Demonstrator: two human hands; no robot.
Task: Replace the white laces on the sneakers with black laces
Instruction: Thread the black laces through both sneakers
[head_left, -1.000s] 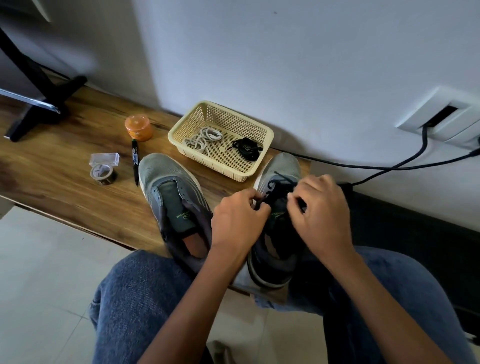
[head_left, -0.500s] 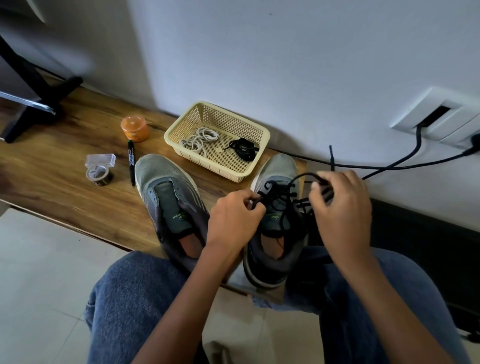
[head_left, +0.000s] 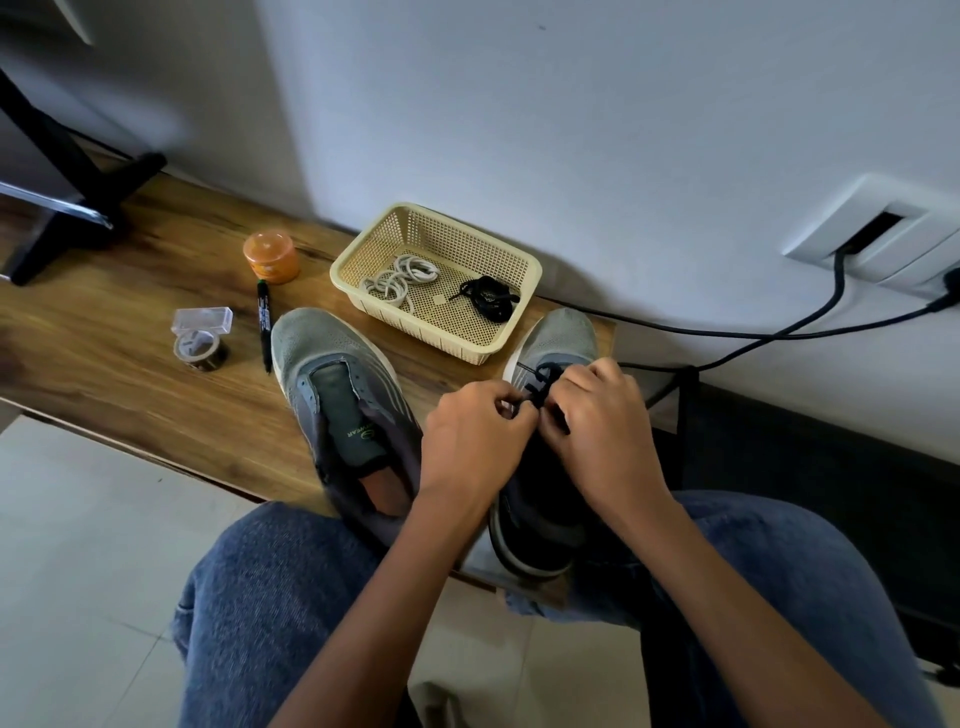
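Now both hands, left (head_left: 470, 431) and right (head_left: 597, 415), pinch the black lace (head_left: 540, 376) at centre frame over the right sneaker (head_left: 563, 332); uneven pulling could skip an eyelet.

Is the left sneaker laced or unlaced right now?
Unlaced. The left sneaker shows a bare tongue with no lace across it; a bundled black lace lies in the basket.

Looks like a home rm: low wooden shelf (head_left: 104, 332) vs painted wall, tiled floor (head_left: 78, 571) at 8 o'clock, wall socket (head_left: 878, 234) w/ cables at 2 o'clock, TV-type stand foot (head_left: 78, 202) at 10 o'clock.
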